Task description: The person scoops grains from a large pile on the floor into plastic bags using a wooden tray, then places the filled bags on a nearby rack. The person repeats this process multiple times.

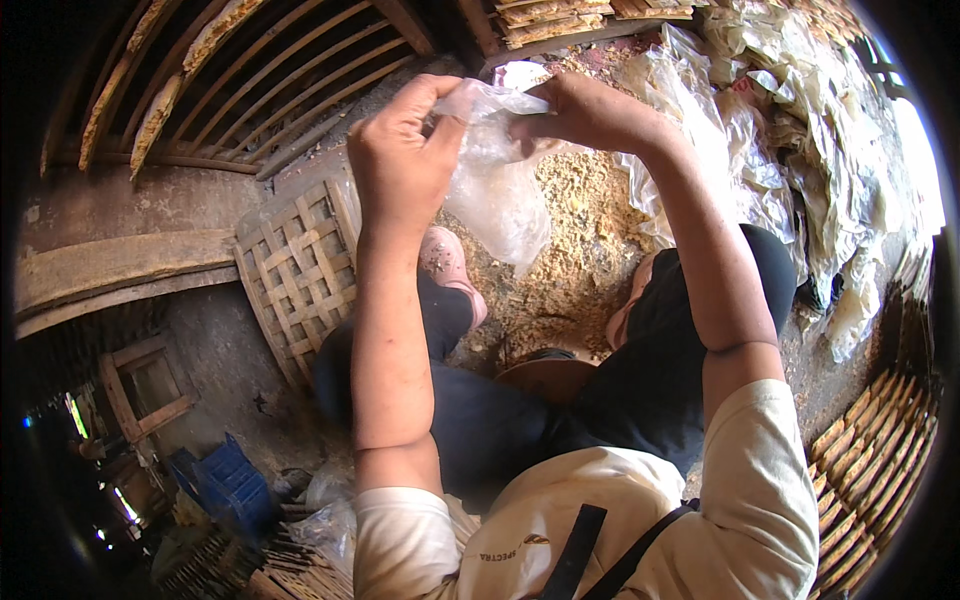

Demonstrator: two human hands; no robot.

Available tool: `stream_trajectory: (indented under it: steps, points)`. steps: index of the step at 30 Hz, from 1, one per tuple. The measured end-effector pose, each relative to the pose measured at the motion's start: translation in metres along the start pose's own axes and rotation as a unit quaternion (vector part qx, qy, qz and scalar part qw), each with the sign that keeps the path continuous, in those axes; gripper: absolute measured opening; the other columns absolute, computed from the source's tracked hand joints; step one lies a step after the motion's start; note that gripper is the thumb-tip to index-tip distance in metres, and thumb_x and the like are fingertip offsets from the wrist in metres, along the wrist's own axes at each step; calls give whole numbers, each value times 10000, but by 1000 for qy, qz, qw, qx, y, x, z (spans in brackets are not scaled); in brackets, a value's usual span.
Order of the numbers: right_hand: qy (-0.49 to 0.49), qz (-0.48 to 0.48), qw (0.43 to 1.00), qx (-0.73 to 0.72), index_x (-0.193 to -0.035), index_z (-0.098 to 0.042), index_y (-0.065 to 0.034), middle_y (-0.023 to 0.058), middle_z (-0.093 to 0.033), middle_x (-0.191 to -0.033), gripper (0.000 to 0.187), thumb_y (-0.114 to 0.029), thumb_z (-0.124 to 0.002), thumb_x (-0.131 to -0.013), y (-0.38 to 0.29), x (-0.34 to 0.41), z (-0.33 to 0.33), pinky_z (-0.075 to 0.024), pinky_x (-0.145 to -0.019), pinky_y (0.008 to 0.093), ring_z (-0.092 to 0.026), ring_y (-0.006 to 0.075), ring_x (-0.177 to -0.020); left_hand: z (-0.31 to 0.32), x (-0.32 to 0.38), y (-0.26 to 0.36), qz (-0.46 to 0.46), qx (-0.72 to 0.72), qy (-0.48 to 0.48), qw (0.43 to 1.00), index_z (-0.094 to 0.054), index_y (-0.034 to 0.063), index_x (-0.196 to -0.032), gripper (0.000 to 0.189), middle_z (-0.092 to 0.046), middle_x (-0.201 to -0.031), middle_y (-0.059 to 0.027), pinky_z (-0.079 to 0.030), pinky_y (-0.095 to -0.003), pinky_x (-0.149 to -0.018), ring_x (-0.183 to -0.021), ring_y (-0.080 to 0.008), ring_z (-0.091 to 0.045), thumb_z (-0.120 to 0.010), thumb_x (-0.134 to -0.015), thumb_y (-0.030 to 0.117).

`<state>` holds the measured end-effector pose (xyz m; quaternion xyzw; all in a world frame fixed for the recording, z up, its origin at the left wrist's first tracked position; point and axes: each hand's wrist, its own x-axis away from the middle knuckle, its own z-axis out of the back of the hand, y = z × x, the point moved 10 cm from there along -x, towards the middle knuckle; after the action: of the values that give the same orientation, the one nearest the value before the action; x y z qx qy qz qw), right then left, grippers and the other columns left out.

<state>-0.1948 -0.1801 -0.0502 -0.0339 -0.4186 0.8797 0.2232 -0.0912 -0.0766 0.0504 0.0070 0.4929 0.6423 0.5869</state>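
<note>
A clear plastic bag (502, 199) hangs from my raised hands, above the floor in front of my feet. My left hand (409, 154) pinches its upper edge between thumb and fingers. At the other side of the bag, my right hand (581, 112) has its fingers on the top edge; the fingertips are partly hidden by the plastic. The bag's lower end tapers down and hangs loose. Beneath it, yellowish crumbs (581, 217) cover the floor between my pink clogs (448, 274).
A heap of crumpled plastic bags (817, 150) lies to the right. On the left lean a woven bamboo panel (300, 277) and a slatted wooden rack (292, 82). A blue plastic crate (225, 480) stands at lower left. Slatted trays (874, 480) lie at lower right.
</note>
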Motion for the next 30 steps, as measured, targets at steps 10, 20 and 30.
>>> stream_trajectory:
  steps: [10, 20, 30]
  points:
    - [69, 43, 996, -24, -1067, -678, -52, 136, -708, -925, 437, -432, -661, -852, -9, 4, 5, -520, -785, 373, -674, 247, -872, 25, -7, -7, 35, 56, 18, 998, -698, 26, -933, 152, -684, -750, -7, -472, -212, -603, -665, -38, -573, -696, -871, 165]
    - [12, 44, 994, -96, -1363, -471, -120, 137, -626, -1218, 763, -524, -713, -762, 17, 26, 26, -451, -997, 419, -590, 262, -1142, 58, -9, -30, 69, 108, 81, 988, -696, 15, -936, 155, -677, -776, 6, -464, -207, -649, -710, -42, -572, -684, -880, 159]
    - [10, -20, 1000, -19, -1064, -654, -30, 70, -696, -831, 328, -272, -710, -849, 4, 22, 7, -502, -707, 302, -642, 131, -769, 88, -13, -36, 85, 177, 162, 967, -680, -11, -925, 129, -639, -778, 22, -400, -171, -577, -658, -19, -517, -651, -895, 111]
